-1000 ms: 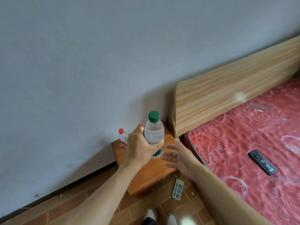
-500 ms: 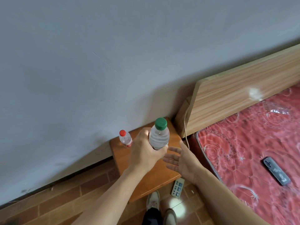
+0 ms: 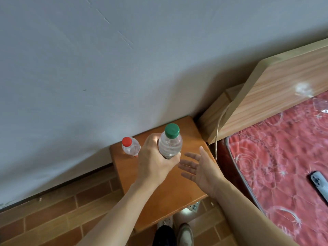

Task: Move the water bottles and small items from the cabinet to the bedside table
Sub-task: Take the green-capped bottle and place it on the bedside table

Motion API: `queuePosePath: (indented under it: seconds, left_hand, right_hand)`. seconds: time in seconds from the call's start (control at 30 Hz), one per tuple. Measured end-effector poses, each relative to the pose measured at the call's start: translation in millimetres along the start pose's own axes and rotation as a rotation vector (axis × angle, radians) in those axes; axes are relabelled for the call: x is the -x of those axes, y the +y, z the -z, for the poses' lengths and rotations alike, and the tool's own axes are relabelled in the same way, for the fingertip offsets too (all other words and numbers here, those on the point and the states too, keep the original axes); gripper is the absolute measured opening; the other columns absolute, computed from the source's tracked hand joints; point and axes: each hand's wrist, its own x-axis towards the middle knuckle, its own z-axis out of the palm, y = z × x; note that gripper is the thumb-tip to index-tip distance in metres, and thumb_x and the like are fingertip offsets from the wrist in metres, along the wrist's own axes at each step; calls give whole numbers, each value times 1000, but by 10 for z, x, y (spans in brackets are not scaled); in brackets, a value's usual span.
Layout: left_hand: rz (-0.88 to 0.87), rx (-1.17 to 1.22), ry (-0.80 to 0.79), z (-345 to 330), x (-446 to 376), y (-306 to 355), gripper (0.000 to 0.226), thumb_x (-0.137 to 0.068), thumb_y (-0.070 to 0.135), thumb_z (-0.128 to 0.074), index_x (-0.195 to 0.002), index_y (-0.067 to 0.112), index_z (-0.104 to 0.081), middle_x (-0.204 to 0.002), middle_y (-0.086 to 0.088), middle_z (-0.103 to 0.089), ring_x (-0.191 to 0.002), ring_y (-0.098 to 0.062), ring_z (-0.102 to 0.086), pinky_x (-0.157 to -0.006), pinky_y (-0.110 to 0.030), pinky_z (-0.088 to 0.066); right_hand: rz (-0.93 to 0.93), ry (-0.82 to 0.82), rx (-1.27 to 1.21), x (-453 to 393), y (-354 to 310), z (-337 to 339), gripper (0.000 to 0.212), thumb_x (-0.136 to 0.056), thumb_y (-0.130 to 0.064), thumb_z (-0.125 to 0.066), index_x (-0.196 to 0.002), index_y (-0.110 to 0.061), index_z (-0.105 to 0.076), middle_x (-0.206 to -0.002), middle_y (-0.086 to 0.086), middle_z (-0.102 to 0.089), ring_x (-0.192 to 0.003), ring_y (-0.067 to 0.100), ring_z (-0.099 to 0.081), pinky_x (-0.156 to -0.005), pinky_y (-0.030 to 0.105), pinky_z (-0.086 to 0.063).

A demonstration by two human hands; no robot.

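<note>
My left hand (image 3: 154,160) grips a clear water bottle with a green cap (image 3: 170,142), held upright over the middle of the wooden bedside table (image 3: 168,190). A smaller clear bottle with a red cap (image 3: 130,147) stands on the table's far left corner, near the wall and just left of my left hand. My right hand (image 3: 199,167) hovers beside the green-capped bottle on its right, palm open, fingers spread, holding nothing. The lower part of the held bottle is hidden by my fingers.
A grey wall runs behind the table. To the right are a light wooden headboard (image 3: 276,89), a cord (image 3: 217,134) hanging at its edge, and a red patterned mattress (image 3: 276,157) with a dark remote (image 3: 320,183). A power strip (image 3: 194,205) lies on the brick floor below the table.
The view has tipped down and closer to the table. My left hand has carried the green-capped bottle over the tabletop; my right hand has stayed open beside it.
</note>
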Motion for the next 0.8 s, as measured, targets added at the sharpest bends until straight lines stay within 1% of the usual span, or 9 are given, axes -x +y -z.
queuePosePath:
  seconds: [0.17,0.27,0.33,0.43,0.5,0.57,0.63,0.7,0.8]
  left_hand:
    - [42,-1,20,-228,-151,-349,60,-69,48,-86,-117,28,-56,-101,15,-61,-88,-2,-63,-73,-9,-51]
    - [63,-8,26,-351,-235,-506,60,-68,43,-89,-116,26,-57,-100,15,-60,-87,3,-60,-72,-2,-43]
    - [81,-18,41,-411,-301,-595,61,-66,42,-90,-114,24,-57,-100,12,-61,-84,1,-58,-71,-1,-41]
    - [115,-7,69,-480,-397,-691,59,-65,40,-91,-111,24,-57,-98,10,-62,-83,-4,-59,-70,-6,-42]
    - [142,12,87,-518,-461,-740,58,-65,38,-91,-110,23,-57,-96,9,-64,-82,-6,-61,-69,-11,-45]
    - [145,16,97,-561,-520,-796,58,-66,37,-90,-111,21,-58,-96,7,-66,-82,-8,-62,-68,-15,-48]
    - [157,12,104,-599,-566,-862,57,-67,36,-89,-112,19,-59,-97,6,-65,-82,-8,-61,-68,-12,-44]
    - [174,17,100,-643,-602,-934,57,-68,36,-88,-113,19,-59,-98,6,-65,-83,-9,-61,-68,-10,-41]
    - [190,33,100,-712,-626,-1017,54,-70,35,-87,-113,22,-58,-98,8,-64,-84,-7,-61,-68,-11,-42]
  right_hand:
    - [133,36,175,-246,15,25,57,-97,-61,-26,-125,-23,-58,-127,6,-64,-117,21,-60,-102,44,-47]
    - [246,37,390,-343,18,23,67,-86,-68,-28,-129,-25,-56,-131,0,-60,-121,15,-56,-107,42,-43]
    - [345,30,543,-389,6,28,69,-86,-68,-28,-133,-25,-54,-133,-7,-58,-123,8,-53,-110,39,-41]
    - [449,22,723,-426,-61,44,62,-90,-65,-30,-134,-28,-53,-129,-16,-57,-122,2,-51,-101,22,-40]
    - [509,44,847,-443,-134,42,59,-92,-62,-29,-134,-28,-52,-128,-14,-55,-119,2,-49,-92,15,-37]
    - [560,59,973,-483,-186,42,62,-91,-64,-27,-138,-28,-48,-134,-11,-53,-121,4,-47,-94,18,-36]
    - [591,58,1116,-549,-210,52,65,-91,-68,-25,-142,-32,-43,-140,-8,-48,-129,8,-42,-101,28,-36]
    - [609,61,1245,-612,-226,68,65,-92,-71,-23,-144,-34,-38,-149,-8,-40,-139,12,-32,-112,39,-32]
    - [638,85,1342,-678,-266,91,71,-90,-76,-17,-146,-35,-34,-156,-8,-31,-147,13,-19,-117,48,-26]
